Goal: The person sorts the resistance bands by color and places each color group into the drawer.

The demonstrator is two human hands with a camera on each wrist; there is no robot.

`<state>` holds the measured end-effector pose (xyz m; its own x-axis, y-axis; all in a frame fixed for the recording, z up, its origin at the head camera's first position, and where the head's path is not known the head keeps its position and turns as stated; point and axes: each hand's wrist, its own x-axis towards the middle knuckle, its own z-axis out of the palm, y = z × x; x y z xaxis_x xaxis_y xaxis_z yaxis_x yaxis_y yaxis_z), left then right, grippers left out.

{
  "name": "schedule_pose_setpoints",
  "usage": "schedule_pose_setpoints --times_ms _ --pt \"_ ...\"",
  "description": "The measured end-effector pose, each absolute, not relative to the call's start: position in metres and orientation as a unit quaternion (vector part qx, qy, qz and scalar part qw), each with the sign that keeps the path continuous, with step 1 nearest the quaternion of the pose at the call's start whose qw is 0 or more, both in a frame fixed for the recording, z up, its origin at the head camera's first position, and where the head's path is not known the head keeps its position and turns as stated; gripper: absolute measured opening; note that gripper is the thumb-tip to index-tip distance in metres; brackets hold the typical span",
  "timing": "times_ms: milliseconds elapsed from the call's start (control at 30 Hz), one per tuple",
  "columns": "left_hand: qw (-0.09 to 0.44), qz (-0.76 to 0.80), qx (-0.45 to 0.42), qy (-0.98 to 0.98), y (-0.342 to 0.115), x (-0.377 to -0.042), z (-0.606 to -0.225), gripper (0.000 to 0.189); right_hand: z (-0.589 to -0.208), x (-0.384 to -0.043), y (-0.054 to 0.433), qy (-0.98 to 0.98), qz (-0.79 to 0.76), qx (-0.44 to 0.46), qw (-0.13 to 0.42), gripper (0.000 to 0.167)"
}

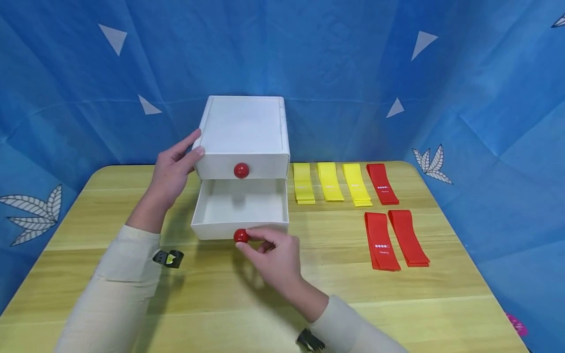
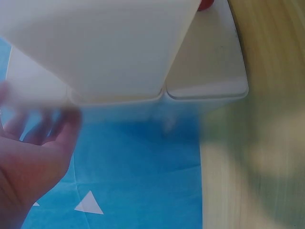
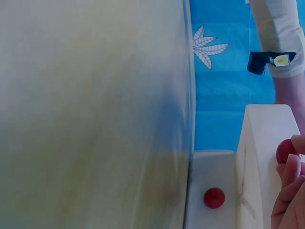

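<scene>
A white two-drawer cabinet [image 1: 247, 125] stands at the back of the table. Its upper drawer, with a red knob [image 1: 241, 170], is closed. The lower drawer [image 1: 220, 230] is pulled out, and its white inner floor shows. My right hand [image 1: 280, 260] pinches the lower drawer's round red knob [image 1: 240, 236] between thumb and fingers; the right wrist view also shows this grip on the knob [image 3: 286, 151]. Against the cabinet's left side rests my left hand [image 1: 172, 171], fingers and thumb extended near the top edge. In the left wrist view, part of the left hand [image 2: 38, 157] is blurred.
Right of the cabinet lie several folded flat bands: three yellow ones [image 1: 330, 182] in a row, a red one [image 1: 382, 184] beside them, and two more red bands [image 1: 381, 242] nearer the front. A blue patterned cloth [image 1: 335, 63] hangs behind the wooden table [image 1: 212, 314].
</scene>
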<state>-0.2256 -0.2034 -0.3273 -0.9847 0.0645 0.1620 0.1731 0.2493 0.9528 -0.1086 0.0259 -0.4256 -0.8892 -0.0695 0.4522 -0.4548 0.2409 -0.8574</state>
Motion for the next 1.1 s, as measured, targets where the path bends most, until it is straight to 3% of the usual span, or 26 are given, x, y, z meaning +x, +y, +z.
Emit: schedule_pose_setpoints --times_ms 667,1100 --pt "0.049 -0.599 -0.069 -0.796 -0.206 -0.226 -0.326 0.053 -0.430 -0.090 0.032 -0.772 0.564 0.221 0.193 0.020" --pt "0.049 -0.594 -0.070 -0.800 -0.203 -0.226 -0.326 0.053 -0.418 -0.074 0.063 -0.772 0.577 0.202 0.173 0.019"
